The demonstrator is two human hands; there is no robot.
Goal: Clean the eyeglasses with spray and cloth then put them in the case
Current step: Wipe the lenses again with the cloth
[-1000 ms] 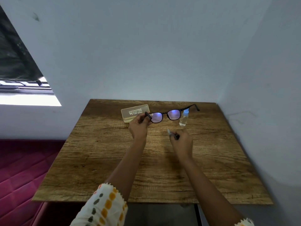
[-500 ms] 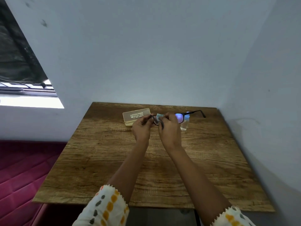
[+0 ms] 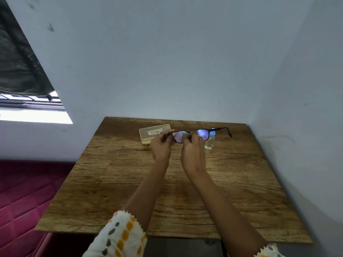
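Item: eyeglasses (image 3: 202, 134), dark frame, lenses with a violet sheen, held above the far part of a wooden table (image 3: 120, 182), one temple arm pointing right. Left hand (image 3: 160, 145): fingers curled, pinching the frame's left end. Right hand (image 3: 192, 151): fingers curled, pressing a pale cloth (image 3: 184, 134) to the left lens; the cloth shows through the glass. Spray bottle (image 3: 209, 144): small, clear, blue-topped, upright on the table behind the right lens. Case (image 3: 151, 133): beige, printed lid shut, lying flat just left of the hands. Sleeves: white with orange and grey dots. Crimson quilted surface (image 3: 24, 201) left of the table.
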